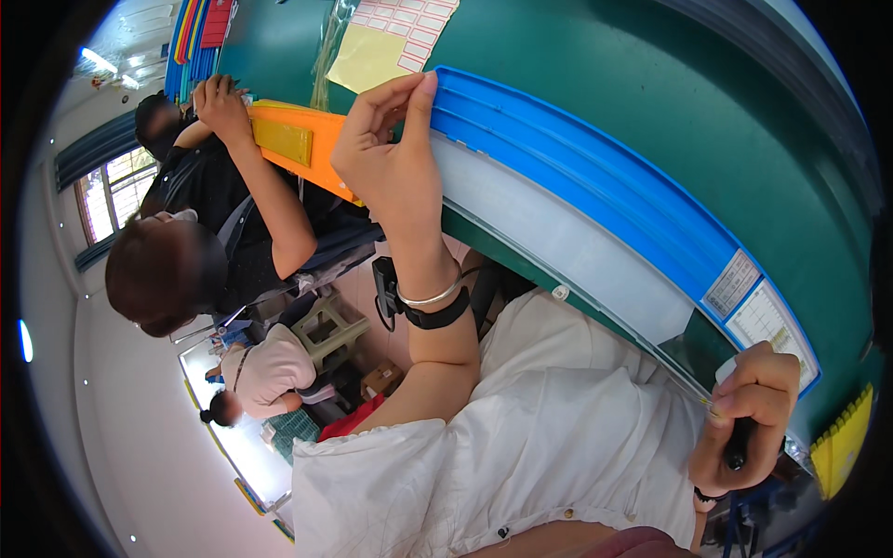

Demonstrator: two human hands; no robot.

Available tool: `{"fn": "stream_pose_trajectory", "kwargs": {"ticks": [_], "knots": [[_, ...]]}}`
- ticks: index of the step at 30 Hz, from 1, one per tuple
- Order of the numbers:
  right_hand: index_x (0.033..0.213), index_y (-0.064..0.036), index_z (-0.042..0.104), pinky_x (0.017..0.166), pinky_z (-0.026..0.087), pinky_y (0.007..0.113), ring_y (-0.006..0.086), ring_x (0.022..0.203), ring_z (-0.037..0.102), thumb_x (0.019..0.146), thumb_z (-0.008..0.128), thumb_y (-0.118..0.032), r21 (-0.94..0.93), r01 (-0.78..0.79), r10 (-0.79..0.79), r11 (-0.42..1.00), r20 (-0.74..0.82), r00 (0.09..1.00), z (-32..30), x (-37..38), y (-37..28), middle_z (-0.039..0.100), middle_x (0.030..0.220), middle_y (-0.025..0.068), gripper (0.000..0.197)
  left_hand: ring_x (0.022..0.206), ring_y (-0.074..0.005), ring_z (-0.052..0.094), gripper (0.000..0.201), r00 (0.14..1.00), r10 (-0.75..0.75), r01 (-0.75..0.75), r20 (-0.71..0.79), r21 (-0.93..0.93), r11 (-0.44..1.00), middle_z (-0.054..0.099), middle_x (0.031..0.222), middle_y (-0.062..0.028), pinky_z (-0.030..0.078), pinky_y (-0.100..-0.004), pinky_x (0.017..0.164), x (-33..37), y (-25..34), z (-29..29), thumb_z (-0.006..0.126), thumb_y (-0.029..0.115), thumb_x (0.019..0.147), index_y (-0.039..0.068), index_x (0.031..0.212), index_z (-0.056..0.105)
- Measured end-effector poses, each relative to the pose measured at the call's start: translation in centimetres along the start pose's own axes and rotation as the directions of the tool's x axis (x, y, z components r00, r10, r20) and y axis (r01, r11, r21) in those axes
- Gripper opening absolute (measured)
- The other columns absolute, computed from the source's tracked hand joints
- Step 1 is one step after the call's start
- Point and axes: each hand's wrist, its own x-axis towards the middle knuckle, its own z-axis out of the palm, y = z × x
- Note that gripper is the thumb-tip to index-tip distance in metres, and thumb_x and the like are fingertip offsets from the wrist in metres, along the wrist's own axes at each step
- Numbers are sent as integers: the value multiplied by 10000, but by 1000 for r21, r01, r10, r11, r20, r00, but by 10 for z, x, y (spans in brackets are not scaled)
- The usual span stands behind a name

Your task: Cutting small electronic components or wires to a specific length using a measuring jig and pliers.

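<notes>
My left hand (395, 153) is raised at the left end of a long blue ridged plastic tray (577, 177). Its thumb and forefinger are pinched together at the tray's corner; what lies between them, if anything, is too small to make out. At the tray's right end, by the table edge, my right hand (753, 418) is closed with its fingertips together. A small white piece shows at its fingers and a dark, shiny piece inside the curl. A thin pale line along the table edge (633, 335) meets these fingertips. A whitish strip (558, 223) lies along the tray's near side.
An orange tray (302, 139) with a yellow block lies left of my left hand, by a co-worker's hand (223, 110). A sheet of labels (395, 37) lies on the green table (595, 56). A yellow ridged item (845, 442) is at the right. Behind are a stool (330, 325) and another person.
</notes>
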Motion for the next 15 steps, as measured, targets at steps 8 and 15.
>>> {"fn": "stream_pose_trajectory", "kwargs": {"ticks": [8,15], "knots": [[911,-97,602,633,402,328,192,725,493,759,665,71,52,2,-2,999,-1,1000,0,-3,2,495,920,89,235,817,-102,685,165,1000,26,-26,-8,8,1000,749,890,-101,520,-204,766,2,1,-1,778,24,876,-52,1008,715],[907,-107,602,640,399,327,189,726,491,767,659,67,61,-28,29,998,-9,1000,0,-3,2,493,925,86,231,778,-85,678,275,999,53,-53,14,48,997,755,895,-118,497,-174,705,2,-1,0,776,3,878,-48,1120,656]]}}
